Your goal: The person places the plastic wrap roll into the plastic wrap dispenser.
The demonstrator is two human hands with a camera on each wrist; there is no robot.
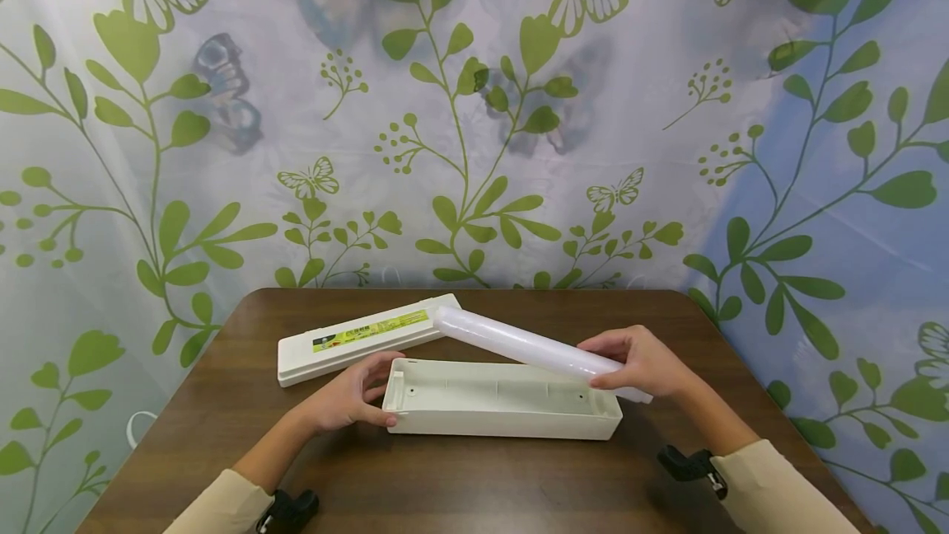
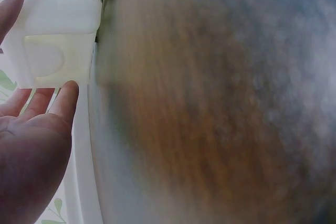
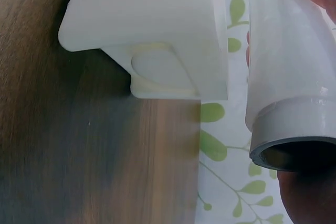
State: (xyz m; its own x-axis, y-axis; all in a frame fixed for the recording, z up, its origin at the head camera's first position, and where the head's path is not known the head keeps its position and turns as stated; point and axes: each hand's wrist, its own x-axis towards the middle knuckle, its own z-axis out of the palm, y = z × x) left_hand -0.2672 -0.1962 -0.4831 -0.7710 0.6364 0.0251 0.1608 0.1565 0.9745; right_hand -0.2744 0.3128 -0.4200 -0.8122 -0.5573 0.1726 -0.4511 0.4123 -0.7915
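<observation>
My right hand (image 1: 642, 363) grips a white roll of cling film (image 1: 519, 340) near its right end. The roll slants over the back right corner of a long white open-topped dispenser box (image 1: 497, 423), and its far left end overlaps the lid in the head view. In the right wrist view the hollow end of the roll's core (image 3: 294, 124) shows beside the box's end wall. My left hand (image 1: 348, 395) holds the box's left end, thumb on the front corner, fingers behind. The left wrist view shows fingertips (image 2: 67, 95) at the edge of that end.
Behind the box, to the left, a white lid (image 1: 304, 361) with a yellow-green label lies at an angle on the brown wooden table (image 1: 460, 484). A leaf-and-butterfly patterned curtain (image 1: 474, 147) hangs just past the table's back edge.
</observation>
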